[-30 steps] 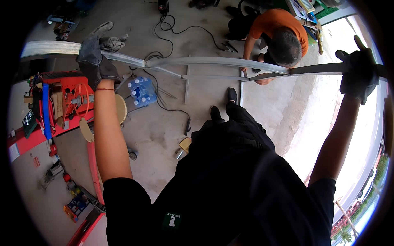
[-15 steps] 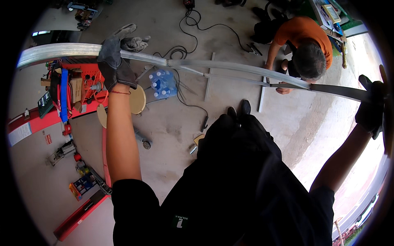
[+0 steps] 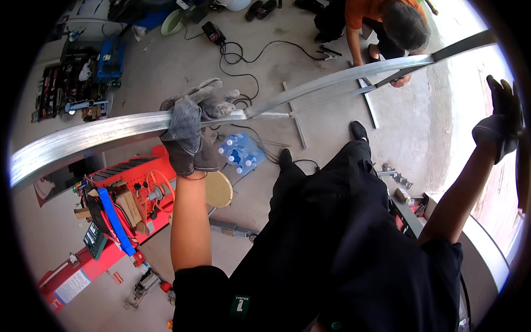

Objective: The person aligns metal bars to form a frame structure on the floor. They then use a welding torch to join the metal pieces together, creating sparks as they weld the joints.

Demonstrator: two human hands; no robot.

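Across the scene, from near left to far right: one metal frame (image 3: 332, 77), silver along most of its run, darker toward its far right end, raised above the floor (image 3: 221, 276).

Left hand (image 3: 189, 135), mine, grey glove: fingers closed over the silver rail, left of the rail's joint.

Right hand (image 3: 498, 124), mine, dark glove, at the right edge: fingertips raised beside a dark upright edge. Whether my fingers bear on that edge or are clear of it, I cannot tell.

Co-worker (image 3: 381, 25), one, orange shirt, crouched at far right: one hand (image 3: 401, 81) at the frame's darker part, near its lower bar.

Step in hand, as I judge it: I am supporting and positioning the frame, with the co-worker attending to its far right part.

Next move, as I judge it, calls for a firm left grip, a sure right hold, and any shift made slowly, with the crouched head and hand well in mind.

Also listed, on the floor: two loose bars, one (image 3: 298, 130) left and one (image 3: 369, 105) right; black cable (image 3: 255, 83), far; clamp (image 3: 331, 52), far; blue bottles (image 3: 241, 154), just beyond the stool.

Left side: round cream stool (image 3: 220, 189), near my left wrist; red panel (image 3: 164, 169), tools about it.
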